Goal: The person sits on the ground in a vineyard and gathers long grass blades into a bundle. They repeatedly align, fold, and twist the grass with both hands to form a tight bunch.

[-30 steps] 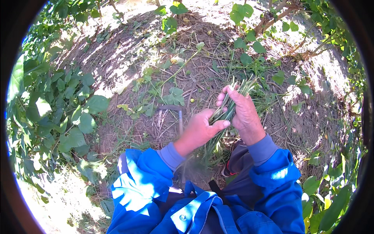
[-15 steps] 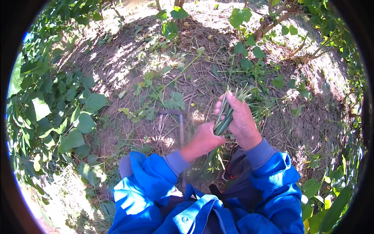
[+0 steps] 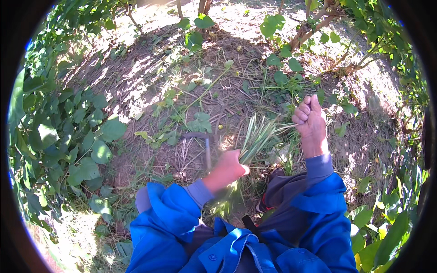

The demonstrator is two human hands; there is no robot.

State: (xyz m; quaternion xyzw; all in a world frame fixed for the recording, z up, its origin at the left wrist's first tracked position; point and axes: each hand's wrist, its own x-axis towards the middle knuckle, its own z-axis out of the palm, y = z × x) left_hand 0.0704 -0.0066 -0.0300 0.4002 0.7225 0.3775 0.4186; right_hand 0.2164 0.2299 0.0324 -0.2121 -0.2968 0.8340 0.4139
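My left hand is closed around a bundle of long green grass. The blades fan out above the fist, and the lower ends hang blurred beneath it. Off to the right, my right hand is raised with its fingers curled tight. A thin strand of grass runs from those fingers to the bundle, pulled out sideways. Left of the bundle, a sickle lies on the ground, its dark curved blade pointing left.
Dry stalks and loose soil cover the ground ahead. Dense leafy plants stand at the left, and a woody trunk with branches rises at the far right. My shoe is just below the bundle. A small yellowish round fruit lies near the sickle.
My right hand has left the bundle and moved right, drawing a strand of grass out with it. My left hand still grips the bundle, whose tops now spread apart.
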